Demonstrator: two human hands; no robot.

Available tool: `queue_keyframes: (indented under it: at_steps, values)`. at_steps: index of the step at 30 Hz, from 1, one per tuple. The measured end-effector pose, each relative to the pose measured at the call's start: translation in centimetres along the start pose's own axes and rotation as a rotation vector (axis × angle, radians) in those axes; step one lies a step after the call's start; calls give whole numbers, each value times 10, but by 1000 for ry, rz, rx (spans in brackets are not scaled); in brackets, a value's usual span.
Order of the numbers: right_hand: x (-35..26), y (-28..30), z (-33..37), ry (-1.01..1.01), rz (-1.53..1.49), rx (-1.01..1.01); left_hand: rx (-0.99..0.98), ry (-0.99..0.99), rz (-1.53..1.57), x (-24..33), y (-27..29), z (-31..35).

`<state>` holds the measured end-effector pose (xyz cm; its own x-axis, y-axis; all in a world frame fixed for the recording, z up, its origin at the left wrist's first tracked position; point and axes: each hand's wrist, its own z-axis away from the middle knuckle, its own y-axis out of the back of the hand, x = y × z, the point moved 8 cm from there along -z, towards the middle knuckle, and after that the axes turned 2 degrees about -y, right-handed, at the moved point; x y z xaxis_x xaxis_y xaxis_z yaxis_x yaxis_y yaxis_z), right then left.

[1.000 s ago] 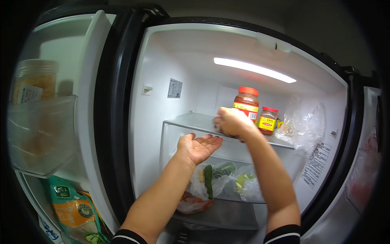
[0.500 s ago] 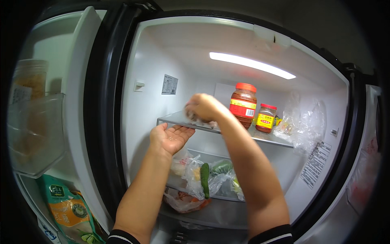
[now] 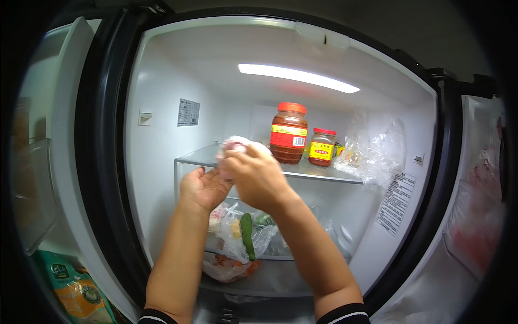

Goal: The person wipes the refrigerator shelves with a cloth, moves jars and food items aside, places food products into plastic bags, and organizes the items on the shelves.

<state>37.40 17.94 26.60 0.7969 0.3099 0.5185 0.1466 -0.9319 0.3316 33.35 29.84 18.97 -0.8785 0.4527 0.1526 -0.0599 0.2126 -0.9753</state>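
Observation:
My right hand (image 3: 258,175) grips a crumpled white and pinkish cloth (image 3: 235,143) at the front edge of the upper glass shelf (image 3: 199,156). Palm up, my left hand (image 3: 205,189) is just below that edge, its fingers extended and their tips partly hidden by the cloth and my right hand. Small pale crumbs seem to lie on the left palm. Farther right on the same shelf stand a large red-lidded jar (image 3: 288,135) of reddish-brown paste and a smaller red-lidded jar (image 3: 322,148).
Clear plastic bags (image 3: 380,151) are bunched at the shelf's right end. Below, a green cucumber-like vegetable (image 3: 247,236) lies among bagged food, above a bag (image 3: 229,268) with orange contents. The left door (image 3: 65,119) stands ajar with a green and orange packet (image 3: 75,286); the right door (image 3: 458,237) holds bags.
My right hand has brought the cloth forward off the shelf surface to the left hand at its edge. The whole view has shifted, so the fridge sits farther left.

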Motion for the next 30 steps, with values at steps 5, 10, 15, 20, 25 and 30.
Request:
queue_keyframes:
  at_steps: [5, 10, 15, 20, 25, 30]
  values:
    - [106, 59, 37, -674, -207, -227, -43, 233, 79, -68, 11, -7]
    - [223, 92, 101, -1042, 90, -529, 13, 360, 104, -139, 6, 2]
    - [183, 25, 72, -899, 295, -808, -23, 425, 90, -148, 2, -7]
    - [117, -2, 19, -588, -76, -617, -34, 426, 73, -160, -9, -15]
    - [147, 38, 25, -717, -309, -312, -131, 334, -21, -147, -31, -4]
    - [194, 73, 56, -1043, -121, -309, -58, 429, 112, -142, -20, -3]
